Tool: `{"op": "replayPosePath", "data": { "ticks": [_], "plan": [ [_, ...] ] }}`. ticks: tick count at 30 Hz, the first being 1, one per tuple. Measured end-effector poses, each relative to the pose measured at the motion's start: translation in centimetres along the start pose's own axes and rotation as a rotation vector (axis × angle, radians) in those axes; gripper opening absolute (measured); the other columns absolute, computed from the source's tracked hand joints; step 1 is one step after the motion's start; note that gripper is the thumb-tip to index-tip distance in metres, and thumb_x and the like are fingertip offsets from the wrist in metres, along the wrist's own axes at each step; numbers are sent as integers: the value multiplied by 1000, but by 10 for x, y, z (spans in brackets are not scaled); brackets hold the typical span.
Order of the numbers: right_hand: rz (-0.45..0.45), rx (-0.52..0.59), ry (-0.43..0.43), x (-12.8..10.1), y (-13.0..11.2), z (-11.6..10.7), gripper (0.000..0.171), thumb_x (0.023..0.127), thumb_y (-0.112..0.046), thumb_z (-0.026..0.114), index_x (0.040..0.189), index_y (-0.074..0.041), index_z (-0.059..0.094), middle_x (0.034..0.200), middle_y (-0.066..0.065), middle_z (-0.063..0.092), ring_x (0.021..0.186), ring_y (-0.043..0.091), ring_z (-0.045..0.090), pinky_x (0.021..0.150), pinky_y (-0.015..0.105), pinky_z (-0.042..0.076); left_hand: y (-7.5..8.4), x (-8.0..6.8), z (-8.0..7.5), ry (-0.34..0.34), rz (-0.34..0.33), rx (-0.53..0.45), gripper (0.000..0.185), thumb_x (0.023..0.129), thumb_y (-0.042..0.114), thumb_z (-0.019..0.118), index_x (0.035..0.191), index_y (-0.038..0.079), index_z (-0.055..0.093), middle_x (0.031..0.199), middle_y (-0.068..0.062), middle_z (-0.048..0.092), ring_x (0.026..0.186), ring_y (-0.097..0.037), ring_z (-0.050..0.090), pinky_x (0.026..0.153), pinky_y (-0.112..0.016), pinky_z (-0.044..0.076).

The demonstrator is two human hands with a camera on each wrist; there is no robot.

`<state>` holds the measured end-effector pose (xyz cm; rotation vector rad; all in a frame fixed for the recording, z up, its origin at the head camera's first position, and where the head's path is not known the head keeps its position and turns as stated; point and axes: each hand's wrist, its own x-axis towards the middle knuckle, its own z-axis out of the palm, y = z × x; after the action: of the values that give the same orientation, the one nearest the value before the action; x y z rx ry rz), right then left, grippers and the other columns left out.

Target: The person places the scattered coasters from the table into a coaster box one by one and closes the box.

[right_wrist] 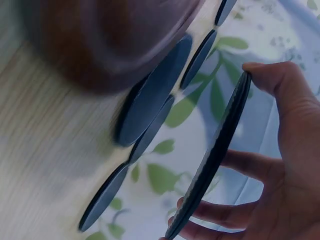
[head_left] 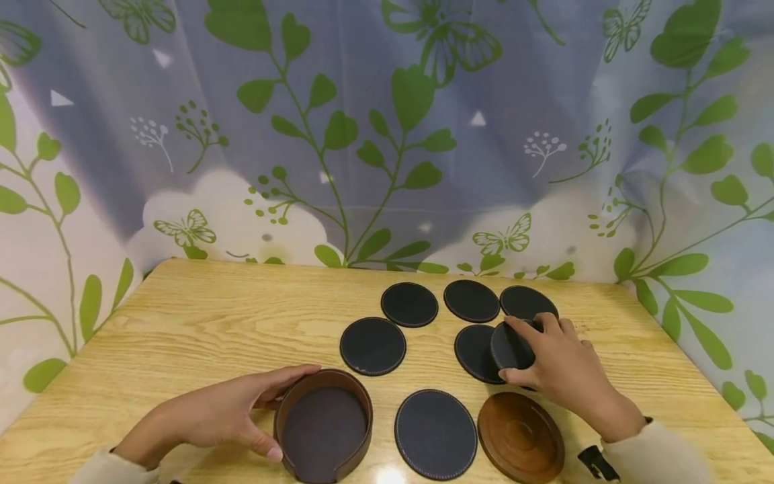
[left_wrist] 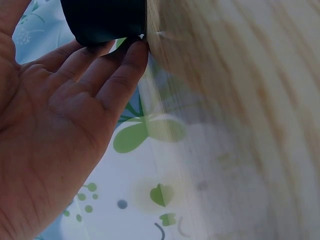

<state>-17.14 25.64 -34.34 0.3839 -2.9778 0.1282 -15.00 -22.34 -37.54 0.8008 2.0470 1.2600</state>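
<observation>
A round black coaster (head_left: 510, 346) is pinched between the thumb and fingers of my right hand (head_left: 565, 363). It is tilted above another black coaster (head_left: 474, 353), partly covering it in the head view. The right wrist view shows the held coaster (right_wrist: 212, 160) edge-on, off the table, in the right hand (right_wrist: 295, 150). My left hand (head_left: 211, 410) lies along the left side of a round brown leather coaster holder (head_left: 363, 437), thumb at the front and index finger at the back. In the left wrist view, outstretched fingers of that hand (left_wrist: 65, 115) touch the dark holder (left_wrist: 105, 20).
Several black coasters lie flat on the wooden table, including a near one (head_left: 435, 433), a left one (head_left: 373, 345) and a far one (head_left: 409, 304). Beside the near one sits a brown wooden disc (head_left: 520, 437) with ring grooves. A leaf-patterned curtain (head_left: 387, 168) hangs behind the table.
</observation>
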Motion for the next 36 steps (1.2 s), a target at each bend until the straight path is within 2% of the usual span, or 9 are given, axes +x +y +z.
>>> {"op": "replayPosePath", "data": {
  "ticks": [2,7,9,12,16,19,26,31,36],
  "plan": [
    [-18,-1,7,0,-9,0,85,79,-56,87,150,-18,59,133,32,56,114,53,57,65,62,53,0,0,0,2,-5,1,100,88,27,86,168,24,26,169,-10,36,156,-14,35,110,-7,32],
    [-53,9,13,0,-33,0,81,80,-54,86,150,-23,60,134,27,57,110,44,58,66,57,52,0,0,0,-1,16,6,102,87,24,86,168,19,24,169,-14,36,156,-47,29,108,-8,33],
    [-67,22,0,-1,-42,0,79,80,-52,86,149,-24,61,135,26,58,110,42,57,65,53,50,-1,0,0,-4,25,8,103,87,23,86,169,18,23,169,-16,35,155,-52,28,108,-8,34],
    [-80,58,-46,0,-55,0,78,81,-51,86,149,-24,61,138,26,57,113,42,57,69,54,50,-1,0,0,-6,16,3,103,87,23,86,168,19,24,169,-13,36,156,-46,29,109,-8,33],
    [-80,111,-107,0,-73,-2,80,81,-55,86,151,-26,59,144,25,53,124,45,55,83,65,51,-2,0,-1,-9,16,0,101,88,23,86,168,21,24,169,-13,36,158,-36,32,110,-9,33],
    [-98,130,-121,1,-87,-3,81,80,-56,86,151,-27,59,145,23,53,126,43,54,87,65,50,-2,0,-1,-12,25,2,100,89,23,85,168,21,24,169,-14,35,157,-30,34,110,-8,33],
    [-194,164,-164,5,-122,-1,85,78,-55,88,152,-28,57,146,22,52,125,41,52,88,63,50,-1,1,-1,-17,26,-11,98,90,22,84,168,22,24,169,-11,36,151,2,37,111,-10,34],
    [-273,175,-213,5,-145,0,85,79,-54,87,154,-30,55,151,20,50,135,42,50,95,68,48,-1,1,-1,-17,15,-3,98,91,22,83,169,21,23,169,-12,35,153,-5,38,109,-11,36],
    [-341,135,-266,6,-165,2,85,81,-58,85,156,-37,50,154,15,48,137,37,50,95,62,50,-1,2,-1,-22,15,-13,98,92,21,82,169,19,22,171,-14,32,147,11,37,109,-11,36]
  ]
}}
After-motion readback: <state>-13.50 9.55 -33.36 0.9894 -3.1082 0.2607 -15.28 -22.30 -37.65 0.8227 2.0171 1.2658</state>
